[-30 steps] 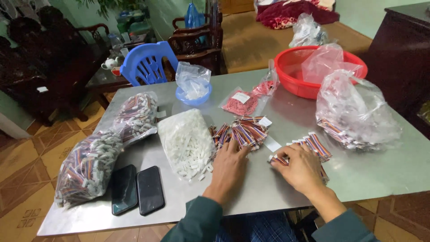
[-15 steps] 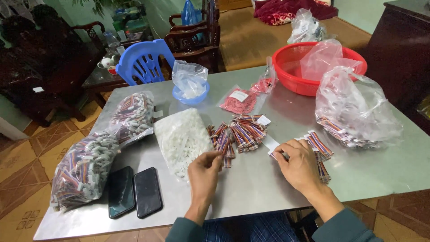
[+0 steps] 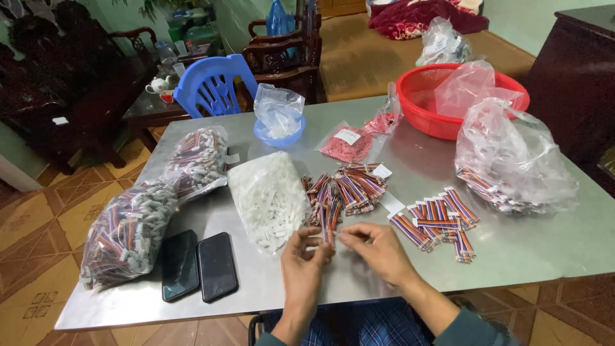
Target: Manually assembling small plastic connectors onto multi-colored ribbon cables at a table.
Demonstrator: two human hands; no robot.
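**Hands meet over one striped wire bundle at the table's near edge**

The left hand (image 3: 302, 255) and the right hand (image 3: 375, 247) come together just above the metal table (image 3: 410, 160), both pinching a small striped wire bundle (image 3: 328, 221) between thumb and fingertips. The bundle stands roughly upright between the two hands, at the near end of a loose pile of wire bundles (image 3: 346, 189).

As for progress, I judge the work to be partly done. To the right of the hands lies a fanned row of bundles with white tags (image 3: 439, 218), which look sorted or finished. The loose pile in the middle is untouched, and a big clear bag (image 3: 512, 160) at the right holds many more. Two full bags of wires (image 3: 150, 211) sit at the left, so plenty seems either done or waiting; I cannot tell which.

A bag of small white parts (image 3: 269, 198) lies just left of the loose pile. Two dark phones (image 3: 198, 264) rest side by side near the front edge. A red basket (image 3: 435, 122) with a crumpled bag stands at the far right, a blue bowl (image 3: 278, 136) at the far side.
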